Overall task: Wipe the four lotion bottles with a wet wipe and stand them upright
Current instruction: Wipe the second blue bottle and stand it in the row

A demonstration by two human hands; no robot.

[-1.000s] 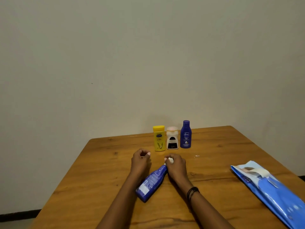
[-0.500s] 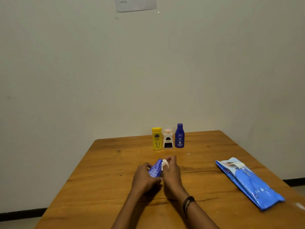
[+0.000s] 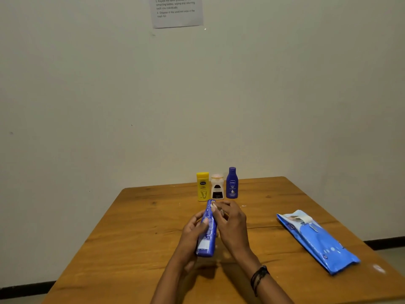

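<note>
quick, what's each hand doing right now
left hand: closed around the blue bottle
right hand: at the bottle's top, white wipe in fingertips

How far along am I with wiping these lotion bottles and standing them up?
Three bottles already stand upright at the back of the table: the yellow bottle, the white bottle and the small blue bottle. Whether they were wiped cannot be told. The fourth, the blue tube, is in the left hand while the right hand works a wet wipe near its top. It is not yet stood upright.
</note>
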